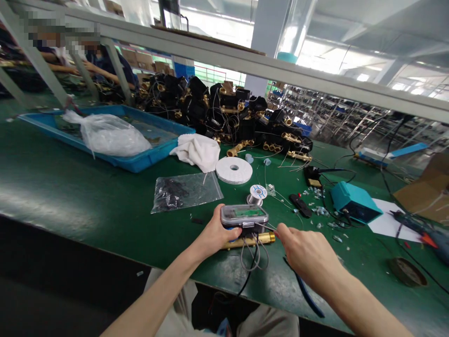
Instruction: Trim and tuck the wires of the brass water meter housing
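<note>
1. Just below the middle of the frame sits an electronic meter unit (244, 214), a box with a clear lid and a green circuit board visible inside, mounted over a brass pipe fitting (268, 238).
2. The left hand (212, 234) is clamped on the left end of this unit, thumb across its front and fingers behind; the unit therefore lies directly to the right of the palm, touching it.
3. The right hand (305, 248), right of centre, is closed around a thin metal-shafted tool (268, 228), its grip mostly hidden by the fingers. The shaft points left toward the unit's front latch; whether the tip touches is too small to tell. The unit lies just left of this hand's fingertips.
4. Loops of grey cable (242, 257) and a black cable (249, 277) hang below the unit, toward the lower middle.
5. Right behind the unit stands a solder spool (257, 193); farther up lie a white tape roll (224, 173) and, to its left, a clear plastic bag (187, 192) with dark contents.
6. Blue-handled pliers (307, 294) lie below the right hand, at the lower right of centre, on the green workbench (94, 210).
</note>
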The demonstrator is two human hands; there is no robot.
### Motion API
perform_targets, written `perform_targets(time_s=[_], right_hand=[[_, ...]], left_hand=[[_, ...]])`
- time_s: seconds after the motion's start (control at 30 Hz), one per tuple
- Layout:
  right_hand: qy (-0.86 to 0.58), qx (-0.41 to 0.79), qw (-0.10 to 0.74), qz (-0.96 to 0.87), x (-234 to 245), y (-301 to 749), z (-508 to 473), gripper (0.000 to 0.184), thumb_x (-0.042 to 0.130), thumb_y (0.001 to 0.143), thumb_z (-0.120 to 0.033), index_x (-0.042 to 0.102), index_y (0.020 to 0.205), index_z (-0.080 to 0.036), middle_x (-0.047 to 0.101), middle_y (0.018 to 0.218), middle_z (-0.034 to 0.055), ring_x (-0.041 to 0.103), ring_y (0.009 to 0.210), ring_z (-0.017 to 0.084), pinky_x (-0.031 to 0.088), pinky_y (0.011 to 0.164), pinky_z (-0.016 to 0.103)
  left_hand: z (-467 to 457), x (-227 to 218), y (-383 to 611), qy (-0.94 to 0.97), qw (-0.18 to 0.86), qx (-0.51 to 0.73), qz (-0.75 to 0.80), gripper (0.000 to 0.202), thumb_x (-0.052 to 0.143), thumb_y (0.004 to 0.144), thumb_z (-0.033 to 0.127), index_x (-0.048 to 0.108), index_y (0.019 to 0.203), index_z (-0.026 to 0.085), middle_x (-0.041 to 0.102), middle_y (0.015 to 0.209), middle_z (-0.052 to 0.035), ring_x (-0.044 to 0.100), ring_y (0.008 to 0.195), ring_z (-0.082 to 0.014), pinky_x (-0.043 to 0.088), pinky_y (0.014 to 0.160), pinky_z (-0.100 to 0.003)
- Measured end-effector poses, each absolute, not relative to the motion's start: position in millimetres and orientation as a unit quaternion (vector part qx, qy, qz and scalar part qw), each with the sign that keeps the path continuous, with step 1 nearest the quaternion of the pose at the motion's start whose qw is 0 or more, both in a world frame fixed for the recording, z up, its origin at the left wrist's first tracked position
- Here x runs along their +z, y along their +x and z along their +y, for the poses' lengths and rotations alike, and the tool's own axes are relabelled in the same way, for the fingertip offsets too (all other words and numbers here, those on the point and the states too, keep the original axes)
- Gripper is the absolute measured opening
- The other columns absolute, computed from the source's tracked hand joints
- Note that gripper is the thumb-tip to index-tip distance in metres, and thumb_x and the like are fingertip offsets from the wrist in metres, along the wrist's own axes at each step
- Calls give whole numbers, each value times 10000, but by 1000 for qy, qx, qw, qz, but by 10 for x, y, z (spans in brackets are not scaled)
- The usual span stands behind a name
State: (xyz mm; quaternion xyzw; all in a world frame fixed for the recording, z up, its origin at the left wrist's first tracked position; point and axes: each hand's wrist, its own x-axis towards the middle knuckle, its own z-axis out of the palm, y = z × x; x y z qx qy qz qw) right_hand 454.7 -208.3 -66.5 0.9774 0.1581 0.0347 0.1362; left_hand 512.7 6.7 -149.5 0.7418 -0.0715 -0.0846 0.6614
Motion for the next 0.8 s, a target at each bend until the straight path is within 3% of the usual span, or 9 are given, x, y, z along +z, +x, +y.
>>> perform_targets(time_s=[0.1, 0.23, 0.4, 0.63, 0.8], right_hand=[[981, 69, 119, 133, -851, 4408, -2022, 194, 466, 762, -28, 467, 836, -207, 647, 663, -9, 626, 491, 178, 108, 432, 291], [980, 182, 28, 80, -1262, 4249, -1957, 133, 403, 891, -150, 471, 796, -214, 611, 596, -33, 591, 442, 156, 182, 412, 279], [954, 294, -45, 26, -1655, 4205, -1834, 274, 308, 956, -240, 521, 789, -198, 586, 567, -18, 559, 443, 137, 303, 444, 262], [925, 376, -64, 8, -1899, 4312, -1707, 276, 321, 952, -216, 576, 856, -170, 601, 565, -2, 562, 453, 128, 356, 472, 249], [946, 319, -31, 53, -1663, 4248, -1893, 320, 291, 960, -250, 570, 816, -186, 635, 591, 3, 582, 450, 130, 321, 436, 247]], left_hand=[[61, -1494, 5098, 738, 665, -84, -73, 697, 700, 649, 293, 303, 1207, 168, 553, 1120, -91, 549, 1029, -216, 417, 929, -350], [63, -1454, 5069, 743, 660, -82, -82, 704, 695, 651, 282, 295, 1222, 184, 536, 1150, -92, 551, 1045, -224, 418, 940, -360], [56, -1408, 5073, 746, 655, -85, -91, 672, 678, 648, 259, 307, 1204, 186, 557, 1109, -69, 561, 1027, -216, 437, 918, -351], [56, -1446, 5081, 759, 641, -68, -90, 705, 682, 654, 281, 293, 1228, 157, 540, 1134, -93, 542, 1053, -222, 405, 958, -371], [62, -1496, 5087, 759, 641, -52, -98, 715, 697, 643, 292, 306, 1225, 157, 549, 1140, -99, 546, 1057, -232, 394, 975, -390]])
